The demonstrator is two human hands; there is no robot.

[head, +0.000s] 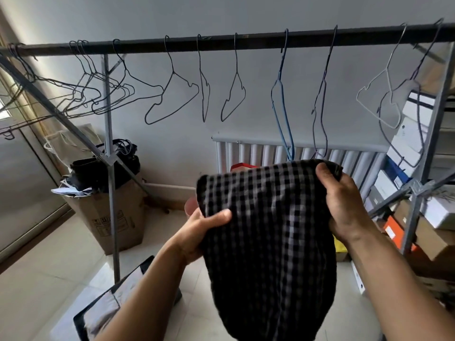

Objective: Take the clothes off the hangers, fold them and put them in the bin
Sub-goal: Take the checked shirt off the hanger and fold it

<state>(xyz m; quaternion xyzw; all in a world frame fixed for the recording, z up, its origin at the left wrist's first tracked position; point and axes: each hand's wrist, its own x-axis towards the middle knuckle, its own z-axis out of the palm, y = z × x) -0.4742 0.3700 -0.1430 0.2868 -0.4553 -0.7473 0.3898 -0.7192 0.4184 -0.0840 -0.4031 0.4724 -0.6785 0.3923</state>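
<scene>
No text, brand or number is legible in the head view. Printed matter is present on four carriers only. The cardboard box [118, 217] on the left carries dark handling symbols and short lines of print on its front face (too blurred to read). The stacked white boxes [406, 143] on the right-hand shelving carry small end labels whose characters cannot be resolved. The orange box [391, 228] lower on the same shelving carries a pale label, also unreadable. The white carton [357, 276] on the floor shows one small dark mark, not identifiable.
</scene>
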